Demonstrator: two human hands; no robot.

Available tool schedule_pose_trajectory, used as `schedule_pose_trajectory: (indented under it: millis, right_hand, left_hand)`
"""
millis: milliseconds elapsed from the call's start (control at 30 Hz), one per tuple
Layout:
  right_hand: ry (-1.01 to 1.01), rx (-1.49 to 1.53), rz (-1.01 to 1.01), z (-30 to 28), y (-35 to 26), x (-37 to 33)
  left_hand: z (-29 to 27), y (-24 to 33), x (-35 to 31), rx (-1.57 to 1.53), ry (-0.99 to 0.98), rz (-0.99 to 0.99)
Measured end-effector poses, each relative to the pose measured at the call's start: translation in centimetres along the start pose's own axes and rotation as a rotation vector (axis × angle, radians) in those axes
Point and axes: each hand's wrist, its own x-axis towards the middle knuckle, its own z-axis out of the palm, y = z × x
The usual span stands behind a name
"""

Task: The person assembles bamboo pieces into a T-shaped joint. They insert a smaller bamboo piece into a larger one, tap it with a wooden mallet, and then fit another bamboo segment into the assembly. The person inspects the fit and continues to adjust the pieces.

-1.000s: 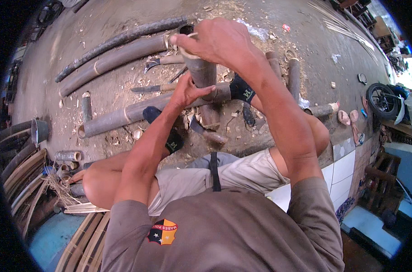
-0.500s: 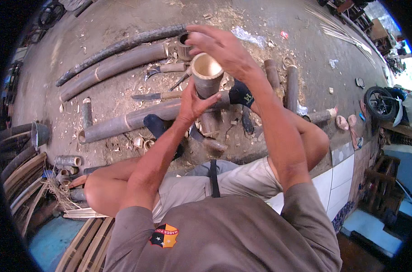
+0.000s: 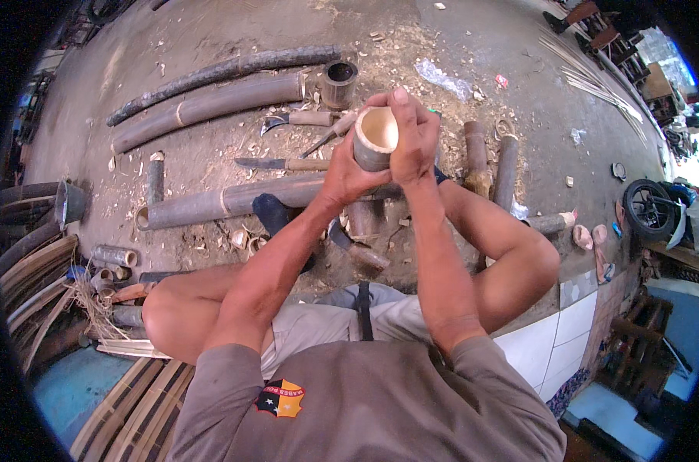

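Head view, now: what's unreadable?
All in the head view:
Pale-rimmed bamboo cup: underside hidden by its own wall and the left hand.
Long bamboo pole: right end behind the right hand and wrist.
Dark upright tube: inside bottom lost in shadow.
Bamboo slats, lower left: near ends cut off by the picture's edge.

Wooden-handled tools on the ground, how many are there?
4: hooked knife uppermost, thin tool to its right, straight knife below them, curved-bladed tool lowest. More may be hidden.
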Motion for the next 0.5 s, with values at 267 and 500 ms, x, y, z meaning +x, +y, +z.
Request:
schedule_pose_trajectory:
  millis: [267,500]
  right_hand:
    - [0.083,-0.12,-0.041,1.5,-2.2,-2.7]
    - [-0.432,0.109,-0.106,-6.3,-8.8,2.9]
  left_hand:
    - [-1.6,-0.9,-0.2,-0.004,-0.147,0.046]
    - [3.5,6.6,1.6,0.091,0.07,0.344]
